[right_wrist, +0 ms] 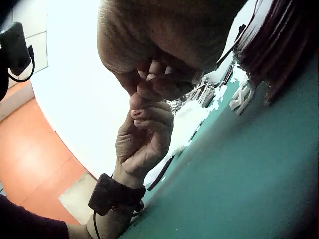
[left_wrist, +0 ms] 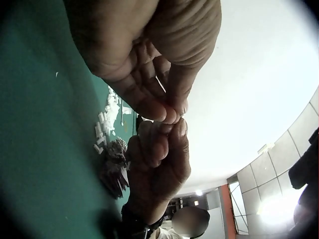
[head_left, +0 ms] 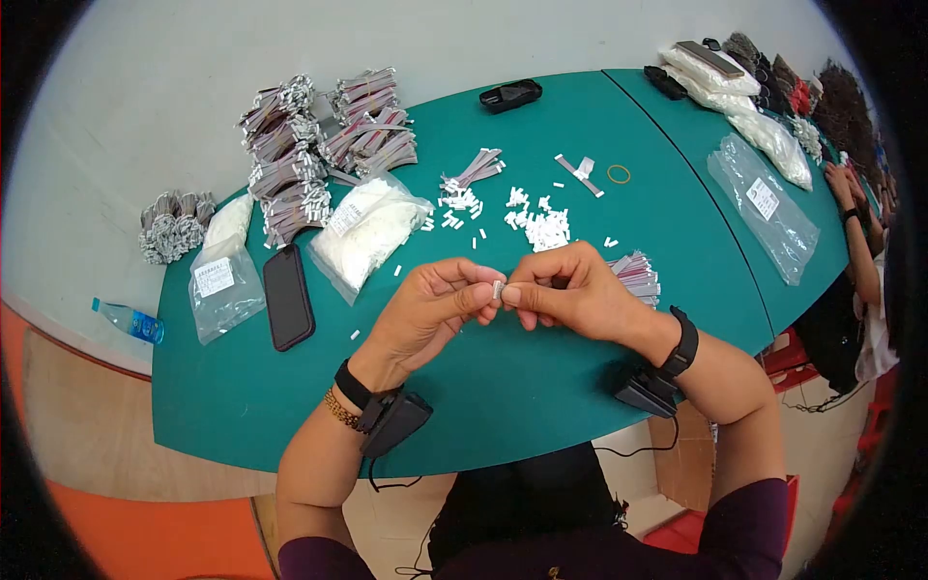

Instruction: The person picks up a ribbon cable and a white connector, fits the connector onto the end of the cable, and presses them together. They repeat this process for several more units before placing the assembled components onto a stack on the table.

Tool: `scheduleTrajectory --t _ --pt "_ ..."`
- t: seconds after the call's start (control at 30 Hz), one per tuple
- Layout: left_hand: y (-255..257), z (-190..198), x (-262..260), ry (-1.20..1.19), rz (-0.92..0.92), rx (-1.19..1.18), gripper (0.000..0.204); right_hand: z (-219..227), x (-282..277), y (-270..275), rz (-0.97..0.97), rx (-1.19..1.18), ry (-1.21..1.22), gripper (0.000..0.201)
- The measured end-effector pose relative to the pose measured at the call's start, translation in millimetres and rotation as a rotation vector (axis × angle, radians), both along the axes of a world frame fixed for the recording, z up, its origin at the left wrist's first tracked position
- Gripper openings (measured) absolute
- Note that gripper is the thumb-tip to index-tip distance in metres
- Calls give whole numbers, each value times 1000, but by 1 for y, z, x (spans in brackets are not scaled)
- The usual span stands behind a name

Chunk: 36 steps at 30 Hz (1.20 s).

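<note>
Over the green table (head_left: 464,406), both hands meet at the fingertips. The left hand (head_left: 440,304) pinches a small white piece (head_left: 498,289) between thumb and index finger. From the other side the right hand (head_left: 570,295) has its thumb and index finger closed at the same piece; what part it grips is hidden. In both wrist views the fingertips cover the piece. Behind the hands lie a pile of small white connectors (head_left: 546,230) and a looser group of them (head_left: 462,205). A bundle of ribbon cables (head_left: 635,276) lies beside the right hand.
Cable bundles (head_left: 285,164) are stacked at the back left, near bags of white parts (head_left: 362,232) and a phone (head_left: 289,298). A black object (head_left: 510,95), a rubber band (head_left: 619,174) and a plastic bag (head_left: 764,208) lie farther off. Another person's arm (head_left: 855,232) shows at right.
</note>
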<state>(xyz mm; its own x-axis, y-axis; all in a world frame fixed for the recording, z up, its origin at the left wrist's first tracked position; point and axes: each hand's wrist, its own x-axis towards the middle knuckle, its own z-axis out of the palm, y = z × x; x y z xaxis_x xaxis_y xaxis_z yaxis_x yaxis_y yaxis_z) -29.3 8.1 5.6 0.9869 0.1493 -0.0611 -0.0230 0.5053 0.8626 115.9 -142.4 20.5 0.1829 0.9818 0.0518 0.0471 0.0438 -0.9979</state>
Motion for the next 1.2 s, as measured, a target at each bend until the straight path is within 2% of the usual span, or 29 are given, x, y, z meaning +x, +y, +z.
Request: scheduleTrajectory --t 0.23,0.43,0.53,0.83,0.93,1.2 --pt "0 -1 0 7 13 50 18 0 2 0 21 -14 -27 21" --pt "-4 4 1 7 95 186 16 2 2 0 12 -54 -16 24" --pt "-5 4 1 -4 149 329 16 -5 3 1 9 -18 -20 25" --pt "-17 8 2 -52 282 508 14 -11 -3 1 -83 72 -109 23" --pt "-17 10 1 -31 285 495 14 -12 -3 0 -101 86 -206 20" --pt "-15 8 -1 -13 217 399 14 -4 -6 -4 -111 125 -263 16"
